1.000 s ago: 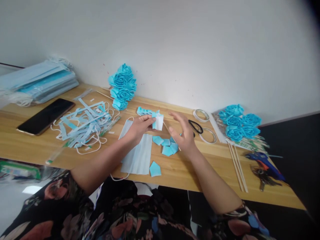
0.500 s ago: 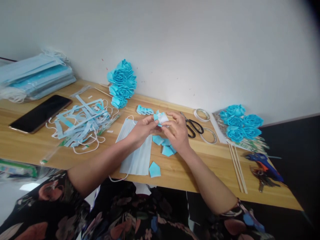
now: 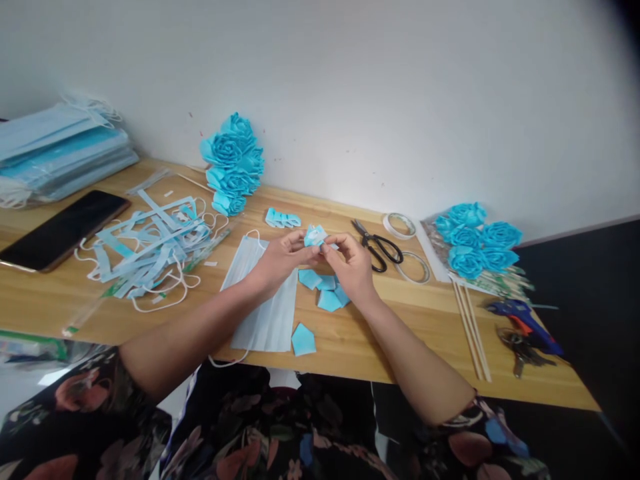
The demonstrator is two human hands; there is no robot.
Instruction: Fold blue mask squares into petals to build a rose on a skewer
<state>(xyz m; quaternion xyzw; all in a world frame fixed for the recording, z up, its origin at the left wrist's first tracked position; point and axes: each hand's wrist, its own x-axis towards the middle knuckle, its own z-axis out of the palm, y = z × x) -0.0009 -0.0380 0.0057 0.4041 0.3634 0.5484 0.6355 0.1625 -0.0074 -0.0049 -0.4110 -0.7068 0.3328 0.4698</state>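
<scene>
Head view: hands (image 3: 280, 261) (image 3: 354, 269) partly hide a seemingly folded piece (image 3: 314, 235); scissors (image 3: 367, 237) nearby.

Right hand (image 3: 353, 267), held open and apart one second ago, has been brought in to the small blue-and-white piece (image 3: 315, 235), now gripped by both hands rather than by left hand (image 3: 285, 260) alone. Piece's white face, laid flat earlier, now partly enclosed by blue edges. Scissors' (image 3: 373, 241) blades, hidden at first, now uncovered.
</scene>
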